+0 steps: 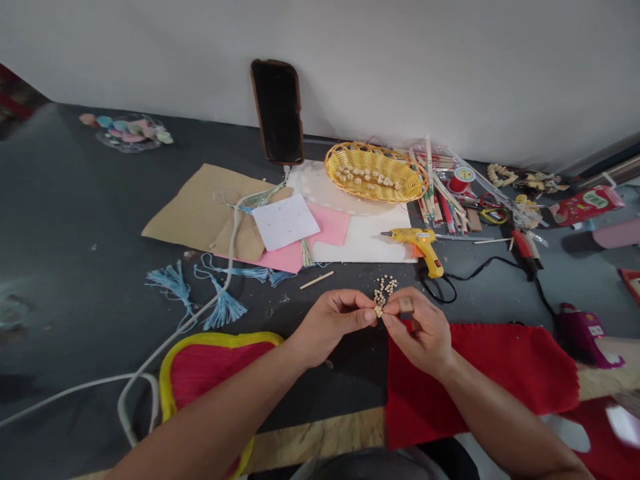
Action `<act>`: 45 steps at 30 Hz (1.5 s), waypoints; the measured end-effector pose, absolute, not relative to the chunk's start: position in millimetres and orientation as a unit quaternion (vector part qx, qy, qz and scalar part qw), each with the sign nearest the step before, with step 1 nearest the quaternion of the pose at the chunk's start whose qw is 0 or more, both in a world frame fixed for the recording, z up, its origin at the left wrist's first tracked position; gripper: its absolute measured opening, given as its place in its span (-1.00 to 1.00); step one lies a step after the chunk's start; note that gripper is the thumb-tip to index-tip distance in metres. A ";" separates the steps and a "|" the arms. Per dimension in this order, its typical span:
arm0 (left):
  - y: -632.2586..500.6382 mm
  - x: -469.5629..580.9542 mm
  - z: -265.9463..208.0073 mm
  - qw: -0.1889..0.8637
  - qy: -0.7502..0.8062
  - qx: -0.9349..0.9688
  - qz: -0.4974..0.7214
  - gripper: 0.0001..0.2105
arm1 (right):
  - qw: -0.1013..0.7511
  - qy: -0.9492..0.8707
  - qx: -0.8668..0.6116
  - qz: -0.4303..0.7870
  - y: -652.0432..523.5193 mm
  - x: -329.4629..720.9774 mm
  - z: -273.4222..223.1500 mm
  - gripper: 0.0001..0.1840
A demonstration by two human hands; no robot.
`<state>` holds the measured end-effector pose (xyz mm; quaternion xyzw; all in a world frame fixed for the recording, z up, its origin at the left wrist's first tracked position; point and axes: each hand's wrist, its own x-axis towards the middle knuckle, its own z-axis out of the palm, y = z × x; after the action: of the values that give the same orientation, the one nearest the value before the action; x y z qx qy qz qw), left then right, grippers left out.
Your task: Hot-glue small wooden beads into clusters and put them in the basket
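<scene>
My left hand (pixel 336 325) and my right hand (pixel 421 332) meet at the front of the dark table, fingertips closed in a pinch. Between them is a small cluster of pale beads (pixel 379 311), gripped from both sides. Just beyond the fingertips lies a loose pile of similar beads (pixel 385 288). A tan square piece (pixel 406 305) shows at my right fingers; I cannot tell what it is. A thin wooden stick (pixel 317 280) lies past my left hand, and a yellow glue gun (pixel 417 245) rests on its side beyond my right.
A wicker basket (pixel 376 172) holds several bead clusters. A phone (pixel 278 112) leans on the wall. Blue tassels (pixel 223 305) and a white cable (pixel 193 320) lie left. Red felt (pixel 493 373) lies under my right forearm. Sticks and a thread spool (pixel 461 179) crowd the back right.
</scene>
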<state>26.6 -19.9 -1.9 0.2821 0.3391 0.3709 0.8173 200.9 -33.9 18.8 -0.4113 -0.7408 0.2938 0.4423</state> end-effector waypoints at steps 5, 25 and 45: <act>-19.2 26.3 -1.3 0.820 0.334 0.283 0.369 -0.82 | 0.477 -0.708 -0.411 0.320 -34.5 207.2 11.8 -0.76; -20.0 28.8 2.5 0.796 0.378 0.300 0.364 -0.76 | 0.429 -0.792 -0.401 0.167 -26.3 210.3 18.6 -0.77; -20.1 27.6 2.6 0.782 0.376 0.358 0.345 -0.86 | 0.333 -0.858 -0.380 0.092 -22.8 221.6 10.9 -0.81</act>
<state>27.6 -20.1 2.6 0.3580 0.3761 0.3453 0.7818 221.6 -22.8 10.9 -0.3800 -0.8581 0.0919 0.3329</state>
